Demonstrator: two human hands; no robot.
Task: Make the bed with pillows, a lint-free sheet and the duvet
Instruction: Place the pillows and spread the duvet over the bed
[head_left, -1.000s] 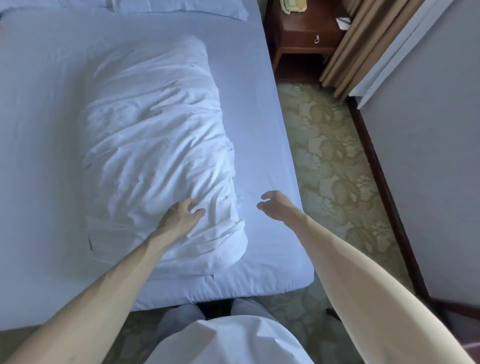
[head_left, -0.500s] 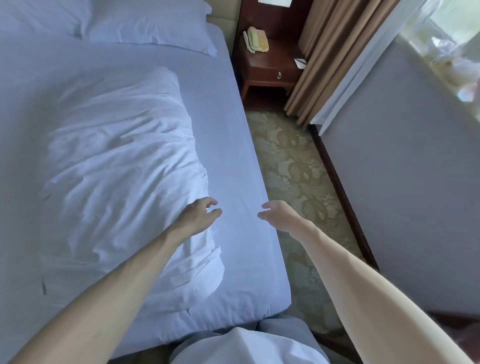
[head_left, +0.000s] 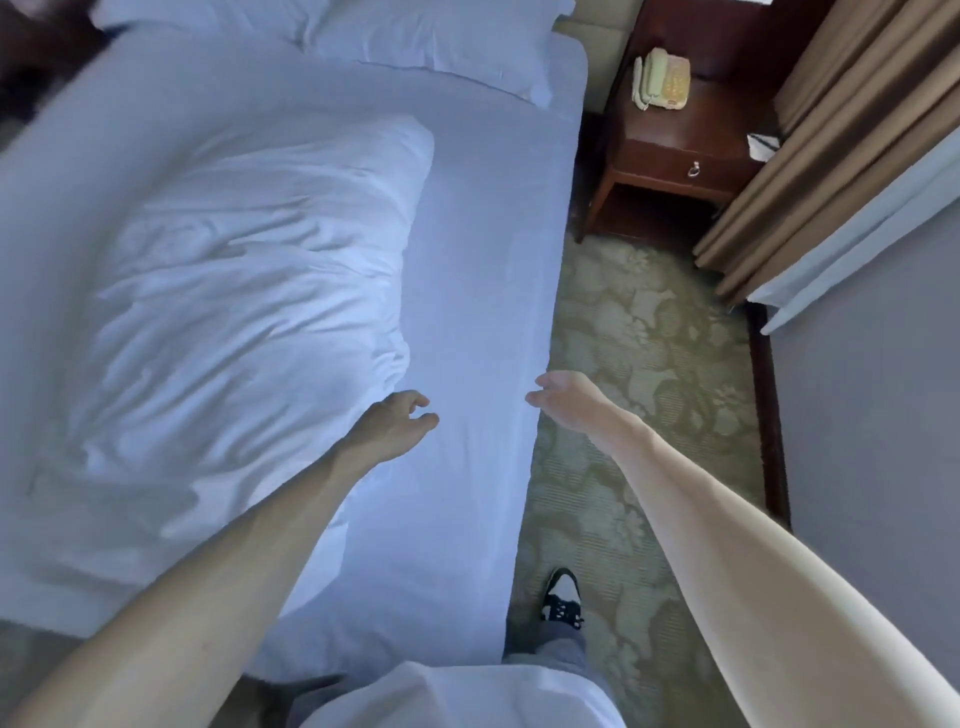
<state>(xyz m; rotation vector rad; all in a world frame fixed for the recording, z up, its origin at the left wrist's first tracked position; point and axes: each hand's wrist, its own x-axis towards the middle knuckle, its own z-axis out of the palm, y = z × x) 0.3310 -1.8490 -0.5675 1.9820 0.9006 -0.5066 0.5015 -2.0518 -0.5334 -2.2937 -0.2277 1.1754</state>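
Seemingly the duvet is the step in hand: the sheet (head_left: 483, 249) lies smooth over the bed, two pillows (head_left: 415, 36) sit at the head, and the duvet (head_left: 223, 322) lies bunched in a long heap down the middle, not yet spread. The left hand (head_left: 395, 423) hovers over bare sheet just beside the duvet's right edge, fingers loosely curled, holding nothing. The right hand (head_left: 566, 397) hangs over the bed's right edge above the carpet (head_left: 639, 364), relaxed and open, also empty. The duvet lies to the left of both hands, nearest the left one, and neither hand grips it. The next move probably calls for gripping the duvet's right edge with both hands and drawing it out toward the bed's side.
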